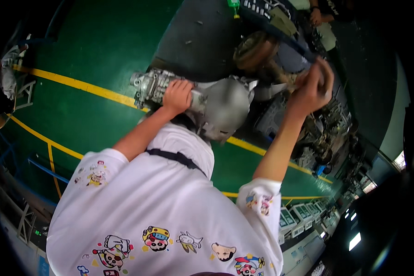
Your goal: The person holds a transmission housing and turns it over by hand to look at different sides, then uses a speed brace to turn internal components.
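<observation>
A silvery cast-metal gearbox [152,88] lies in front of me, its wide, rounded housing [226,106] on the right. My left hand [178,95] rests over its narrower body, fingers curled against the metal. Up to the right, my right hand [313,87] is raised above greasy engine parts [329,122], blurred by motion. Its fingers are bent round as if closed on something dark, which I cannot make out. A dark bar-like edge [292,42] runs up to that hand; whether it is a held tool or part of the tray behind cannot be told.
A tool case with sockets [257,8] sits at the far edge beside a green bottle [233,5]. Near it are a rusty round part [255,49] and another person's hand [315,17]. Yellow lines [85,86] cross the green floor [103,43].
</observation>
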The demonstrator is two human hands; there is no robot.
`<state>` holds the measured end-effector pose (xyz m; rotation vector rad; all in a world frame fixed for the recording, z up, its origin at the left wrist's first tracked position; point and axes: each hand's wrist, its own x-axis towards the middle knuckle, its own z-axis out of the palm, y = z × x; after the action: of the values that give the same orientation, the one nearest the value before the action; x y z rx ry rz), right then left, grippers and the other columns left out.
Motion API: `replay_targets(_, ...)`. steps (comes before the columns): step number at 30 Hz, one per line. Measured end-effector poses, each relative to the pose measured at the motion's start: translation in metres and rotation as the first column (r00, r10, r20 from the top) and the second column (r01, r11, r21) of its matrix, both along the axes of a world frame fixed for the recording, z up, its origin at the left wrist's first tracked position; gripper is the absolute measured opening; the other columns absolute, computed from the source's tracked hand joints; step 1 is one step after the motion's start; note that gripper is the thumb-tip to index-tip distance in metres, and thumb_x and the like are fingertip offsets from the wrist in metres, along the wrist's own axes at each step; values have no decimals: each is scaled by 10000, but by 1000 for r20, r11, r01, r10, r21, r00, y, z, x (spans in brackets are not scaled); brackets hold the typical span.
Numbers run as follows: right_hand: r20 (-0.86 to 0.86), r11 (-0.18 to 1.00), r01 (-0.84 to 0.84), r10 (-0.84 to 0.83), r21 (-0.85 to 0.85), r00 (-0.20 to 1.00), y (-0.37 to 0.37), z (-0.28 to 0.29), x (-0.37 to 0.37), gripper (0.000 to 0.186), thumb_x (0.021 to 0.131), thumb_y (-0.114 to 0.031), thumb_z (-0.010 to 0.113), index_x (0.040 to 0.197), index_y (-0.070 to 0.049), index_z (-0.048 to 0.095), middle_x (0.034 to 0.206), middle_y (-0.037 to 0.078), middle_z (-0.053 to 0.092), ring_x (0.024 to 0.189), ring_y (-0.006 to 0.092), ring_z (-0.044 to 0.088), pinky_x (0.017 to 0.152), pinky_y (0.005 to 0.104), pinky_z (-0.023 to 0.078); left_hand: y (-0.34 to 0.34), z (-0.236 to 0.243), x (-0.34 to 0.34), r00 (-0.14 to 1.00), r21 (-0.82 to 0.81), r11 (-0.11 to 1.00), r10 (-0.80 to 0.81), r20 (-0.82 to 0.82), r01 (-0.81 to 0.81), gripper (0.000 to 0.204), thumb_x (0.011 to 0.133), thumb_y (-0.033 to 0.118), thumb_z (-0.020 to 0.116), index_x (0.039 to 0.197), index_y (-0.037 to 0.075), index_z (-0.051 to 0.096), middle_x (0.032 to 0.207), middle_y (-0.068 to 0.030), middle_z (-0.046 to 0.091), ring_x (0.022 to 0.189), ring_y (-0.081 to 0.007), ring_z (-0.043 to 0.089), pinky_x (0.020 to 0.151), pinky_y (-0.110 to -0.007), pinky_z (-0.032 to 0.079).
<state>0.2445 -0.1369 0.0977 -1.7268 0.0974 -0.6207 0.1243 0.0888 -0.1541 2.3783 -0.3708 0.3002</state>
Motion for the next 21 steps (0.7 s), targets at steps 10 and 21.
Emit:
replay_targets(10, -14, 968, -208, 212, 139, 977, -2, -1, 2, 357, 881, -102, 654, 1205, -28, 522, 574, -13, 479, 475, 58, 386, 457, 232, 309, 0, 1, -4, 1000, 32, 999, 5, -25, -4, 89, 785, 127, 545, 848, 69, 571, 854, -89, 584, 847, -290, 569, 840, -387, 433)
replay_targets(21, -33, 991, -83, 87, 100, 996, -25, -6, 26, 233, 890, -122, 650, 1088, -30, 569, 558, -17, 517, 474, 63, 460, 459, 222, 340, -3, -2, -4, 999, 5, 1000, -3, -45, 4, 93, 775, 105, 539, 849, 69, 582, 846, -89, 581, 845, -293, 567, 828, -391, 432)
